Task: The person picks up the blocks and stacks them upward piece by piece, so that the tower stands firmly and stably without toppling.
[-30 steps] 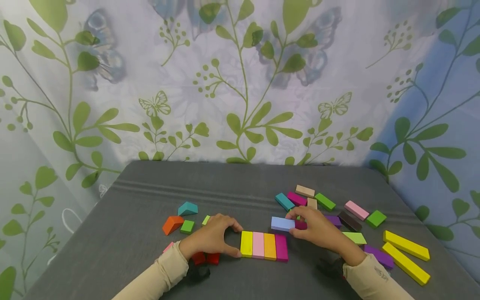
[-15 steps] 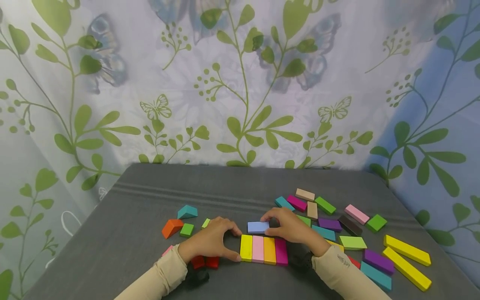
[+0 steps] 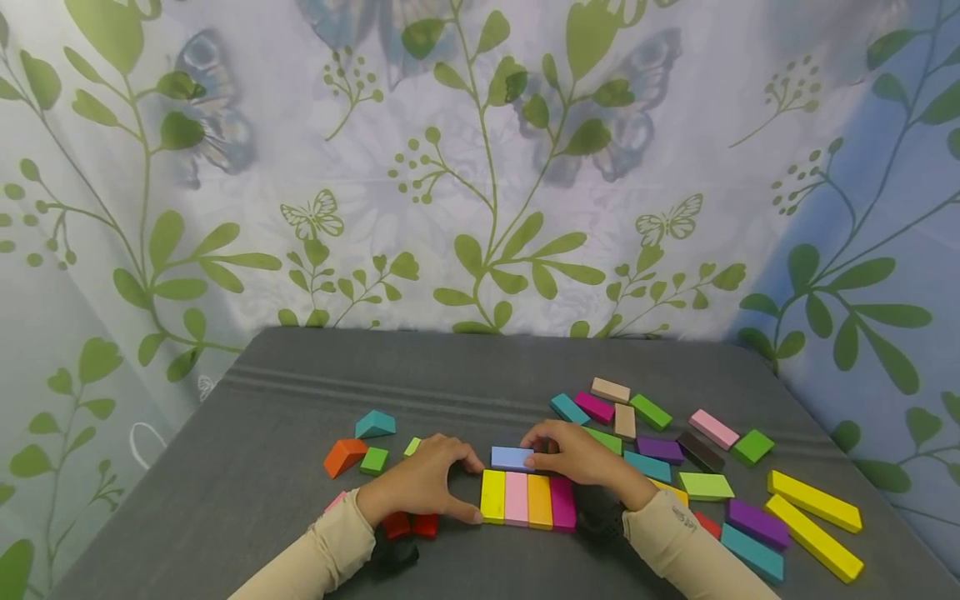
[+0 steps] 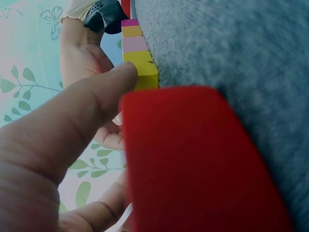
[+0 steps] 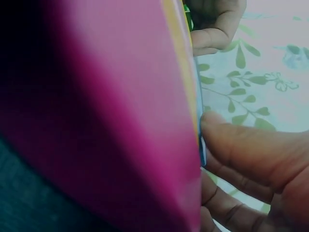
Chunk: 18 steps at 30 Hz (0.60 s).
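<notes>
Watching, I see the right hand (image 3: 577, 452) pinch the blue block (image 3: 509, 457) by its right end, lying left-to-right beyond the row (image 3: 516, 500); left hand (image 3: 418, 478) looks loose

Soft, even light fills the head view; the curtain (image 3: 352, 158) is palest at left, with bluish shade at right, behind a dim grey desk (image 3: 420, 358). In the left wrist view the near red block (image 4: 188, 150) is soft-edged. In the right wrist view a magenta block (image 5: 130, 96) is blurred, glare-washed, its left side almost black.
</notes>
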Tool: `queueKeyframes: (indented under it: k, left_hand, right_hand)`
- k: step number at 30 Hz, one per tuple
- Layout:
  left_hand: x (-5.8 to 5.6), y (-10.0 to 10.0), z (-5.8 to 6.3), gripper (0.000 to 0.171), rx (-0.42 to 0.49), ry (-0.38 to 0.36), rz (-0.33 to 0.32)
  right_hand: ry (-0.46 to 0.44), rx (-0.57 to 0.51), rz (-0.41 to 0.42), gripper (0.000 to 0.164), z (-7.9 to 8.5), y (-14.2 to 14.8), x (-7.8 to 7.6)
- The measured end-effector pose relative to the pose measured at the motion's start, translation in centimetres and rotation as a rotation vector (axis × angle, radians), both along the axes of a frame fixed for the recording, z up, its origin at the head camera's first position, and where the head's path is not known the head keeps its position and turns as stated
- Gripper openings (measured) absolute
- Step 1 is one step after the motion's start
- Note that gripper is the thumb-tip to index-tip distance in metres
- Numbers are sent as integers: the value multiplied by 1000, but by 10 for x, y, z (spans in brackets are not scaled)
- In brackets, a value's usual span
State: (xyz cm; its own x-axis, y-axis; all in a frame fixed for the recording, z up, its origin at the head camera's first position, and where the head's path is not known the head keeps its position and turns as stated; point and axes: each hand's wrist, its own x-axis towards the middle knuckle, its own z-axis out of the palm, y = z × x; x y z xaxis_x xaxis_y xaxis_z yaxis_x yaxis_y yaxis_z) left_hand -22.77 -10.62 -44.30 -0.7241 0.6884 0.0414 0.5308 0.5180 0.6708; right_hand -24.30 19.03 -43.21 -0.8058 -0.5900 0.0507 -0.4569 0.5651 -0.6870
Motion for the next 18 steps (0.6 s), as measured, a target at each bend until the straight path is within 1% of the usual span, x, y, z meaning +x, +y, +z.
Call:
queueKeyframes:
  k: [4,9,18]
  left_hand:
    - [0,0,-1,49,-3,-3,3]
    - [0,0,-1,50,-5,11,2]
    - [0,1,0,50,-13,3,15]
  right_hand:
    - [-27,-17,6,20,-2,0,-1]
    - [-56,-13,24,22,-3,0,-2]
    - [-53,-26,68,25,-3,0,-3]
